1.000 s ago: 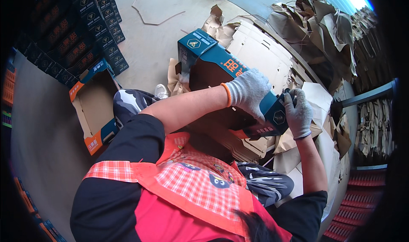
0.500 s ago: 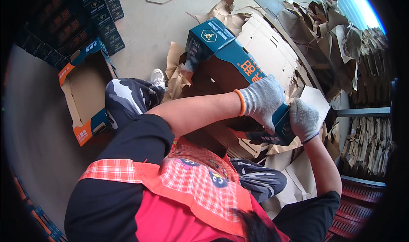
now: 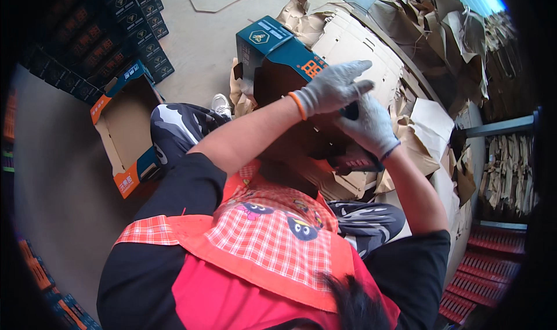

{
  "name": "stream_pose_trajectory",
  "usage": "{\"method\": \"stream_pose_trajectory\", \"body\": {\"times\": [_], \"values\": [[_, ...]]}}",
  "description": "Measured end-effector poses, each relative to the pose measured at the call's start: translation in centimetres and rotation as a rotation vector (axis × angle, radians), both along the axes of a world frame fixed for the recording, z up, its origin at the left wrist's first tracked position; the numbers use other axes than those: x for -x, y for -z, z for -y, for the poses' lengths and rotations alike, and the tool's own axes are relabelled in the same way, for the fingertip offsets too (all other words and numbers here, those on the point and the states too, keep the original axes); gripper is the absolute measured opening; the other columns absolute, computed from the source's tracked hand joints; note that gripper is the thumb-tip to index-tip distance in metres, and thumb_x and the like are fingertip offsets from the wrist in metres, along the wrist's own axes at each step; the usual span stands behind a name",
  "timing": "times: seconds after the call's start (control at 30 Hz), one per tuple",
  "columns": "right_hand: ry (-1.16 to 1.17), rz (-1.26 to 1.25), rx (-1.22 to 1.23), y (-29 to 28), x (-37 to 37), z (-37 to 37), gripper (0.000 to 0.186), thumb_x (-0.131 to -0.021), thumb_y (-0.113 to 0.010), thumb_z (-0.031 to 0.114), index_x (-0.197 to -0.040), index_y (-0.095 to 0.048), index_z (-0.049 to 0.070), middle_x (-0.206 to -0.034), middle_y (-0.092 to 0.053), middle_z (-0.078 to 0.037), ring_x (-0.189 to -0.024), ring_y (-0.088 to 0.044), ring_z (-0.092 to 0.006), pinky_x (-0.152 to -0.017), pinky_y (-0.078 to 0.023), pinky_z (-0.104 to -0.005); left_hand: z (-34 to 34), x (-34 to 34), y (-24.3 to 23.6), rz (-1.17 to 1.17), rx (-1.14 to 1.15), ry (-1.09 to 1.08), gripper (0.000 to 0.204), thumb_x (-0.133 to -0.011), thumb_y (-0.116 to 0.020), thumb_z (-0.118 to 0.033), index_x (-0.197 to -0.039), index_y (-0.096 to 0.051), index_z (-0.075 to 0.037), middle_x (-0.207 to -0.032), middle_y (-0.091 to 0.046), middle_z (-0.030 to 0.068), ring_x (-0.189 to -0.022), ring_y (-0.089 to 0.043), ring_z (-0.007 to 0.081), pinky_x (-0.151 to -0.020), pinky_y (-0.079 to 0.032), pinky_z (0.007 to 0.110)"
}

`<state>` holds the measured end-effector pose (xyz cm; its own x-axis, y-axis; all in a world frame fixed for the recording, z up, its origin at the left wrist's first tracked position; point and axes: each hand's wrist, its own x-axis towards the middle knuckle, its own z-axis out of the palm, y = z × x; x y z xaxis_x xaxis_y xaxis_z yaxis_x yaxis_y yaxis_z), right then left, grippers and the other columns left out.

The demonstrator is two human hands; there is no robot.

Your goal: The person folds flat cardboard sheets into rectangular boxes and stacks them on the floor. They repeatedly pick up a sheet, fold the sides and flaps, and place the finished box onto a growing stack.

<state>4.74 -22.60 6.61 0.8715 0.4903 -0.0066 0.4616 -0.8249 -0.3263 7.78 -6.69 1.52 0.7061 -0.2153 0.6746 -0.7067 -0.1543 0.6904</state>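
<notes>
A dark teal cardboard box (image 3: 272, 45) with orange print stands in front of me, partly folded up, its brown inside facing me. My left hand (image 3: 336, 89), in a grey knitted glove with an orange cuff, lies over the box's right part with its fingers stretched out. Just beside it, my right hand (image 3: 372, 124), gloved the same way, has its thumb and fingers around the box's right corner, with dark cardboard showing between them. The two hands overlap at the fingertips, and the left one hides part of that edge.
Flat pale cardboard blanks (image 3: 354, 42) are stacked behind the box. Another open orange-and-teal box (image 3: 125, 132) stands on the left. Dark finished boxes (image 3: 139, 28) are piled at the far left. Crumpled brown paper (image 3: 429, 34) and red slatted crates (image 3: 481, 272) lie on the right.
Both hands have moved left and away from me along with the box's right end. My left hand's fingers have straightened out from their curled hold on the edge.
</notes>
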Motion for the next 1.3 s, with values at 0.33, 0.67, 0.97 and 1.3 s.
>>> {"method": "stream_pose_trajectory", "body": {"times": [0.33,0.67,0.97,1.3], "values": [[0.276,-0.266,-0.899,7.8,-6.6,14.6,0.032,-0.081,-0.061,0.016,-0.111,-0.068,0.006,-0.098,-0.069,-0.007,-0.089,-0.064,-0.0128,-0.081,-0.050,-0.0272,-11.7,15.8,0.5,0.091,-0.735,-0.257,0.122,-0.055,-0.078,-0.063,-0.147,-0.022,-0.005,-0.149,-0.025,0.0246,-0.138,-0.025,0.0405,-0.111,-0.021,0.052],[0.637,-0.125,-0.491,22.0,-1.6,15.2,0.026,-0.089,-0.058,0.028,-0.092,-0.068,0.005,-0.083,-0.068,-0.013,-0.073,-0.061,-0.0183,-0.066,-0.048,-0.0326,5.0,9.0,0.6,0.256,-0.488,0.044,0.082,-0.063,-0.081,-0.037,-0.126,-0.048,0.003,-0.128,-0.049,0.0254,-0.119,-0.047,0.0434,-0.104,-0.038,0.047],[0.130,0.258,-0.452,0.7,6.4,8.5,0.023,-0.081,-0.068,0.008,-0.100,-0.056,0.002,-0.090,-0.058,-0.013,-0.082,-0.060,-0.0263,-0.075,-0.048,-0.0335,8.5,8.9,3.4,0.178,-0.112,0.006,0.133,-0.055,-0.083,-0.047,-0.149,-0.001,0.001,-0.149,-0.015,0.0309,-0.132,-0.033,0.0467,-0.109,-0.030,0.044],[-0.002,0.088,-0.146,-0.6,2.4,3.8,0.011,-0.070,-0.060,0.008,-0.069,-0.050,0.004,-0.066,-0.054,-0.014,-0.064,-0.056,-0.0357,-0.057,-0.043,-0.0410,8.7,9.9,4.7,-0.361,-0.134,0.124,0.130,-0.053,-0.083,-0.054,-0.145,-0.010,0.001,-0.143,-0.023,0.0266,-0.136,-0.021,0.0415,-0.114,-0.018,0.044]]}}
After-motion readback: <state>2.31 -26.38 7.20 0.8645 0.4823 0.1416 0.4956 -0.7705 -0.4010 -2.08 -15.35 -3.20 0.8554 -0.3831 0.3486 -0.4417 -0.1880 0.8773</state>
